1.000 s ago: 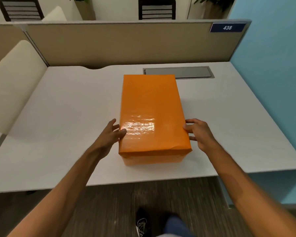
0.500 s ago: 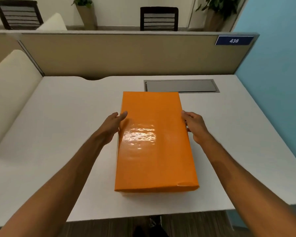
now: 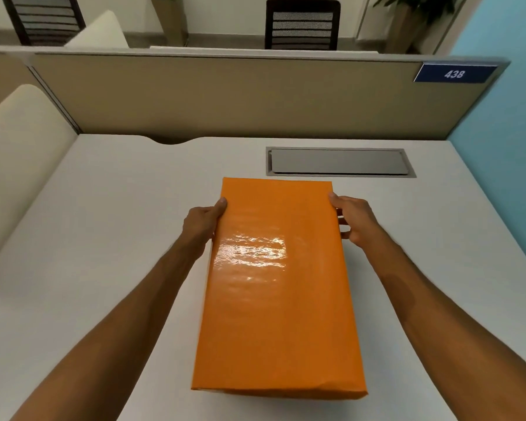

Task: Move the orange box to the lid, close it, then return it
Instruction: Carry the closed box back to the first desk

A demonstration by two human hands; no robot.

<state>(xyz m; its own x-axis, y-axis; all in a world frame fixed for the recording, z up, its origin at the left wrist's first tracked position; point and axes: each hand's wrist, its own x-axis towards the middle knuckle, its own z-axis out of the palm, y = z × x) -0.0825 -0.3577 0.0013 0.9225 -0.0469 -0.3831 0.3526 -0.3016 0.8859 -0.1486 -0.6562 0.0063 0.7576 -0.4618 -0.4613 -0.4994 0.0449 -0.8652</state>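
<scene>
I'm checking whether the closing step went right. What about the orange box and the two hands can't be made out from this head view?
- Orange box base: hidden under the lid, so the seating cannot be confirmed.
- Left hand fingers: tucked behind the box's left side; only the thumb shows on top.
- Right hand fingertips: partly hidden by the box's right edge.
- Whether the box rests on the desk or is lifted: its underside is out of sight.

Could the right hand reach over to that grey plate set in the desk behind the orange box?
Probably yes. The right hand sits on the orange box's far right edge, and the grey plate lies just beyond it, with only bare desk between. But it would have to let go of the box first.
</scene>
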